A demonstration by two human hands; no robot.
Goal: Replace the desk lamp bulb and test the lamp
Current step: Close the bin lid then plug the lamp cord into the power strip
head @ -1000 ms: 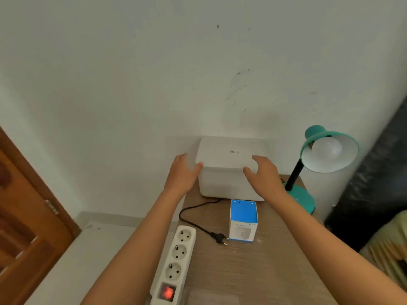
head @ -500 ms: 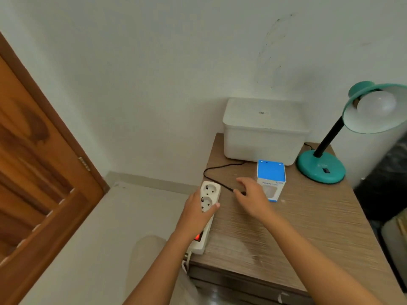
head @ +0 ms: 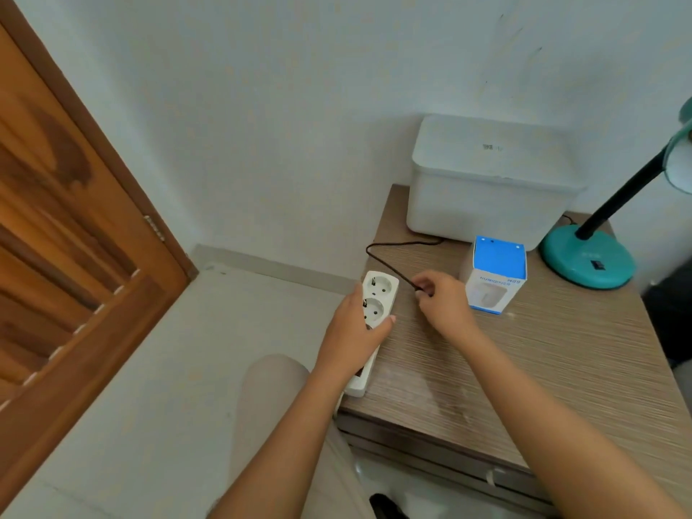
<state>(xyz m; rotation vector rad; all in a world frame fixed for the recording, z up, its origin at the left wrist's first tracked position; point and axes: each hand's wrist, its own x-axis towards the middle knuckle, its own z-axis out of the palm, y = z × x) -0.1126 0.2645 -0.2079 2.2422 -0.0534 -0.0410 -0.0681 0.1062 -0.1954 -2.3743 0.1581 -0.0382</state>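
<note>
A teal desk lamp (head: pixel 588 256) stands at the table's far right; its shade is cut off by the frame edge. Its black cord (head: pixel 385 246) loops across the table. My right hand (head: pixel 442 305) is closed around the cord's plug end, lifted just right of the white power strip (head: pixel 380 294). My left hand (head: pixel 355 327) grips the strip's middle at the table's left edge. The plug itself is hidden inside my fingers. A blue-and-white small box (head: pixel 496 275) stands beside my right hand.
A white lidded bin (head: pixel 486 181) sits against the wall at the back of the wooden table (head: pixel 543 368). A wooden door (head: pixel 56 256) is on the left. My knee shows below the table's left edge.
My right hand has picked up the plug end of the cord from the table. My left hand has closed more firmly over the power strip. The view has tilted down and left.
</note>
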